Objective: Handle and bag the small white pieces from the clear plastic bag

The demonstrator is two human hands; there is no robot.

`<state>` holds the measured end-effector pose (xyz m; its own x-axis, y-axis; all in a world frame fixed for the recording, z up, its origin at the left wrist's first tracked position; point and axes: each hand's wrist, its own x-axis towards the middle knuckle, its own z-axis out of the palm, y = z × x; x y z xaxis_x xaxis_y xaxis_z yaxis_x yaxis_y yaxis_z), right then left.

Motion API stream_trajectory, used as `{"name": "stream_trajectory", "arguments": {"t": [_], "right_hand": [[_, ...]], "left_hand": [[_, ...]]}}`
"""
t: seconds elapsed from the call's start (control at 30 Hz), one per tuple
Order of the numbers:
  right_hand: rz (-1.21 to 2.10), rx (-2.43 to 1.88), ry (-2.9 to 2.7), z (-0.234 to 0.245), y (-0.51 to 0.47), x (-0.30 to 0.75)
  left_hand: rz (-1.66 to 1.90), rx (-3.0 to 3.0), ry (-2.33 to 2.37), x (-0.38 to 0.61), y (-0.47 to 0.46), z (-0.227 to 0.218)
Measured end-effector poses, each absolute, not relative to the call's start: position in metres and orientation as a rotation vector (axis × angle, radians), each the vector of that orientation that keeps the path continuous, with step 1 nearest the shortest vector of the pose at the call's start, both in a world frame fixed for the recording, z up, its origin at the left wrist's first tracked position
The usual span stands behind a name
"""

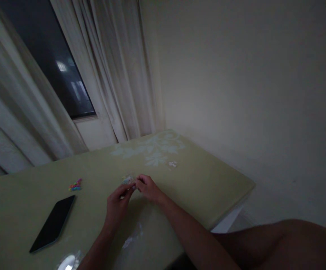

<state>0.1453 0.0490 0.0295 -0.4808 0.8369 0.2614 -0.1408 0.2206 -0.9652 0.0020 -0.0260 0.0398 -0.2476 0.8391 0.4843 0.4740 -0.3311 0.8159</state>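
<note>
My left hand [118, 198] and my right hand [149, 188] meet above the table, fingertips close together in a pinch. Between them is something small and pale, too small and dim to name. Just beyond the fingertips shows a clear plastic packet [128, 179] with pale coloured bits in it; whether the fingers grip its edge is hard to see. Both hands are closed, and the fingers partly cover what they hold.
A dark tablet [53, 224] lies left of my hands, with small bright coloured pieces [75, 185] beyond it. Small white pieces [173, 164] lie farther back. Clear plastic scraps [132, 238] and a shiny round object [67, 262] are near the front. A wall [236, 93] borders the table [208, 180].
</note>
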Motion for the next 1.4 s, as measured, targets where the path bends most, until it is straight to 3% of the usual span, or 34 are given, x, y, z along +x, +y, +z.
{"name": "stream_trajectory", "arguments": {"t": [1.13, 1.4], "right_hand": [[1.537, -0.597, -1.497, 0.0367, 0.0433, 0.1461], [1.374, -0.655, -1.575, 0.037, 0.0446, 0.1473]], "left_hand": [[1.609, 1.6, 1.644, -0.0031, -0.0269, 0.0352], [1.629, 1.575, 1.635, -0.004, -0.0263, 0.0362]]}}
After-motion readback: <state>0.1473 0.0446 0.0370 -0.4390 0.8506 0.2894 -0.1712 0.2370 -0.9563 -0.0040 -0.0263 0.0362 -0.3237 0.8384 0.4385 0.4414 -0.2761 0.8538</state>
